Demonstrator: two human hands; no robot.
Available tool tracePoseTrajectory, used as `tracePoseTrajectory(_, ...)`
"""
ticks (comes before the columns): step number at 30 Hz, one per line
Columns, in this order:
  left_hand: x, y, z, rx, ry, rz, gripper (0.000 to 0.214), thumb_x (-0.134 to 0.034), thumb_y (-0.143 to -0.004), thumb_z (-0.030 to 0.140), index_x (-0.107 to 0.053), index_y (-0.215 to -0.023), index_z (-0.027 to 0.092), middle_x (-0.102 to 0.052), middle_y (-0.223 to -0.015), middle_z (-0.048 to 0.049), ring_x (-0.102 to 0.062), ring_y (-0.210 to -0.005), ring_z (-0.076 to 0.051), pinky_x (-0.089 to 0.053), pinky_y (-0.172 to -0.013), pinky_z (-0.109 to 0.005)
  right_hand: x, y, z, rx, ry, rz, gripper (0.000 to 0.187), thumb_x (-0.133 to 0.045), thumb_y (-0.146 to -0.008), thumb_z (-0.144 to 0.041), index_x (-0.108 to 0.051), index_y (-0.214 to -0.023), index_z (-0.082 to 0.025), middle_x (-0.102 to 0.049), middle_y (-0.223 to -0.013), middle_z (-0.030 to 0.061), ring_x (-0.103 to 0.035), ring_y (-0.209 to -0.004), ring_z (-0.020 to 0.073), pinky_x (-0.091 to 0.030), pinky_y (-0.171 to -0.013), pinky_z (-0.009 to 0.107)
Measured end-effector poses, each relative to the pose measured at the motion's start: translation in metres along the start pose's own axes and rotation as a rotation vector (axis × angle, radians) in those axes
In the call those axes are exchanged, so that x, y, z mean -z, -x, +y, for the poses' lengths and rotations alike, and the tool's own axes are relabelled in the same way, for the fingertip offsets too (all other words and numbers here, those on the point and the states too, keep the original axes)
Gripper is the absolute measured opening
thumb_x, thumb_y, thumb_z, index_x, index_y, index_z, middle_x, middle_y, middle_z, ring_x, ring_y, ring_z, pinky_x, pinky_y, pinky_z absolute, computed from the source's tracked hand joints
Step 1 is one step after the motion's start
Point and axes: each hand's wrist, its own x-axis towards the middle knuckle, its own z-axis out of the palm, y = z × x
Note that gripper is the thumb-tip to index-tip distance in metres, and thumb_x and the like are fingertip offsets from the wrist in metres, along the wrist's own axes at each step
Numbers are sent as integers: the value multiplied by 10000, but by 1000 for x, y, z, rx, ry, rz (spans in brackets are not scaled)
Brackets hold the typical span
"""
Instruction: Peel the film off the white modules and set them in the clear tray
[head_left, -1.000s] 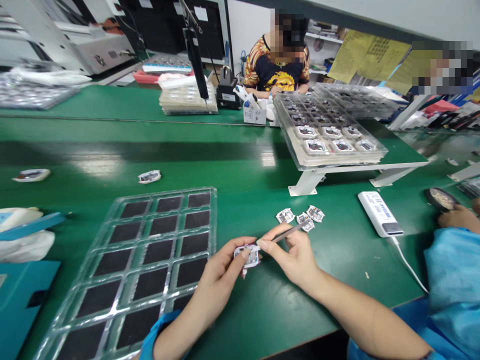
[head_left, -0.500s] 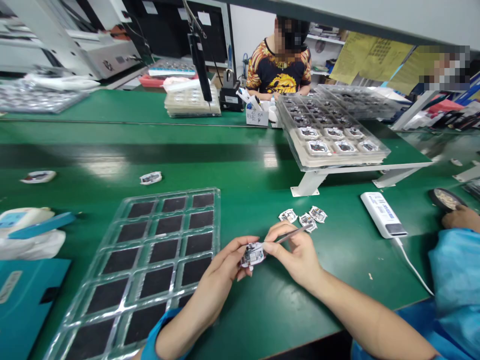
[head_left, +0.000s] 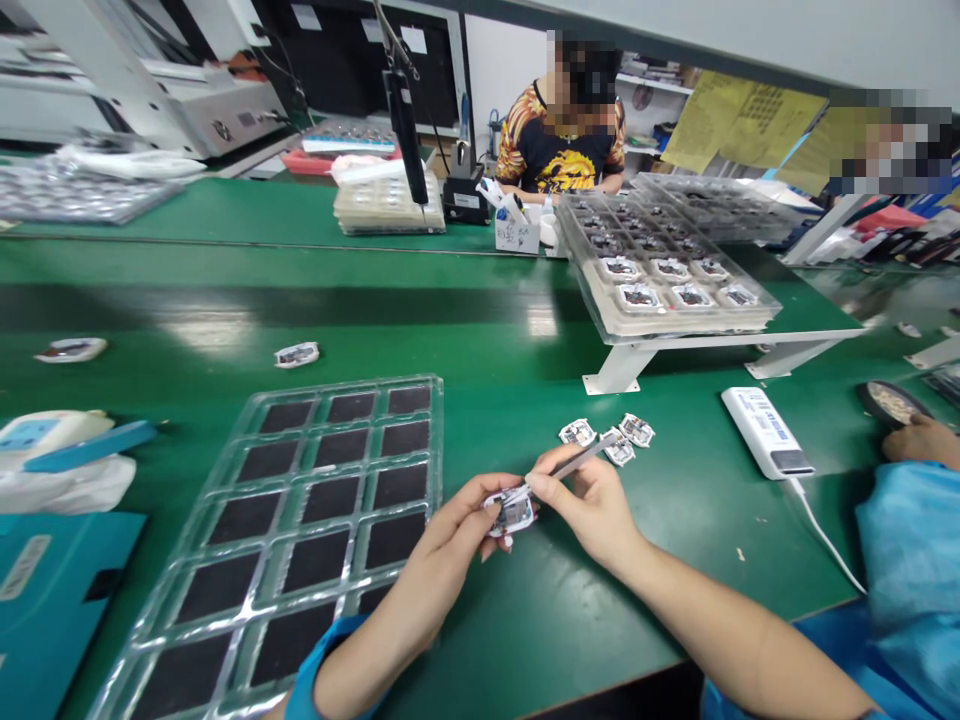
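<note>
My left hand (head_left: 442, 535) pinches a small white-wrapped electronic module (head_left: 511, 511) between thumb and fingers. My right hand (head_left: 589, 515) grips slim metal tweezers (head_left: 574, 460), and their lower end meets the module's edge. Just beyond my right hand, several similar modules (head_left: 619, 437) lie loose on the green bench mat (head_left: 525, 610). To the left of my left hand is a transparent plastic tray (head_left: 315, 520) with black-lined pockets, and my left fingers do not touch it.
A white power bank (head_left: 765, 432) with a white cable lies to the right. A stacked module tray (head_left: 667, 285) stands on a white rack. Another person's hand (head_left: 922, 440) rests near a dark round dish (head_left: 892, 402). A co-worker (head_left: 570, 140) sits across the bench.
The module has shifted slightly right and turned in my left hand. The tweezers have tilted more steeply, with their upper end swinging toward the loose modules.
</note>
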Motion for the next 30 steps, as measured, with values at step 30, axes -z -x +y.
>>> tracePoseTrajectory(30, 6, 2, 9, -51, -117, -122, 265, -589, -846, 337, -686, -1051, 201, -681, -812, -22, -552, -655, -163, -443, -614, -271, 1, 1, 1, 56, 10, -40, 229, -790, -777, -407, -677, -761, -208, -705, -749, 13, -650, -676, 165, -545, -627, 291)
